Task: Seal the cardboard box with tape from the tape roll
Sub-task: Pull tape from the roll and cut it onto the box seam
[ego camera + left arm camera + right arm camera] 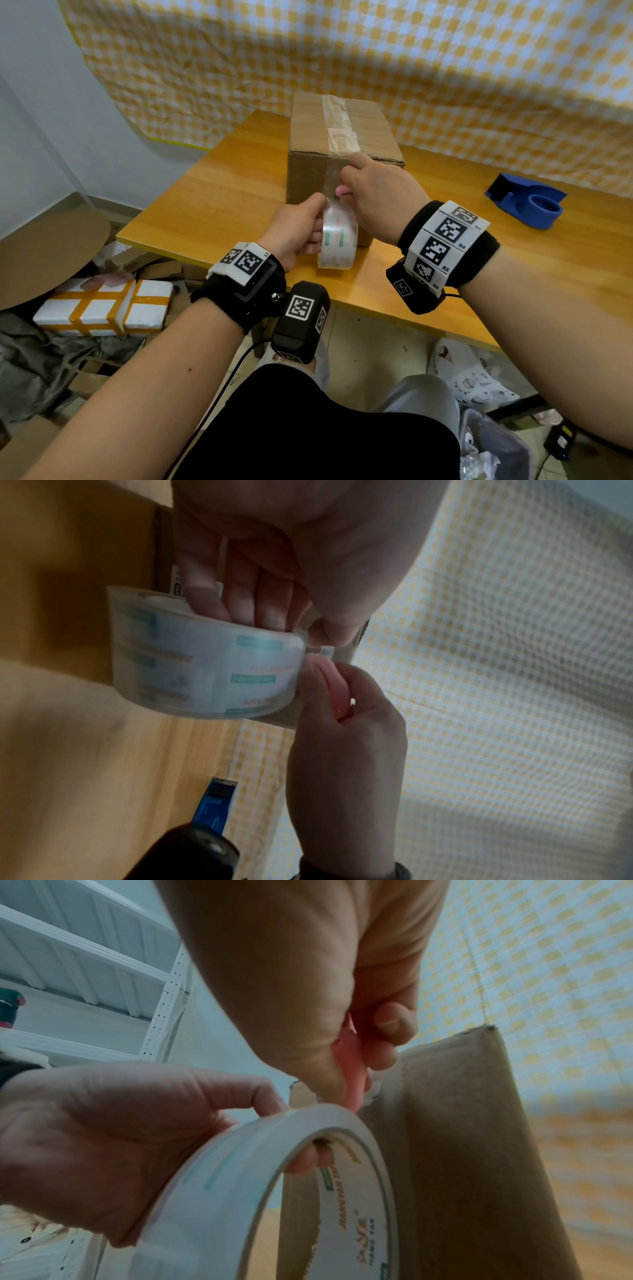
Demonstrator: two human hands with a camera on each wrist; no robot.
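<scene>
A brown cardboard box (310, 137) stands on the wooden table (205, 205), with clear tape along its top seam and down its near face. My left hand (308, 224) grips the clear tape roll (337, 240) just in front of the box, fingers through the core. The wrist views show the same grip: left hand (240, 582) (103, 1137) on the tape roll (205, 664) (240, 1167). My right hand (373, 192) pinches a small pink cutter (342, 189) against the tape between roll and box. The cutter (330, 674) (352, 1064) touches the roll's top edge beside the box (462, 1150).
A blue tape dispenser (527, 200) lies on the table at the right. A yellow checkered cloth (342, 51) hangs behind the box. On the floor at the left lie a white parcel with orange tape (102, 308) and cardboard scraps.
</scene>
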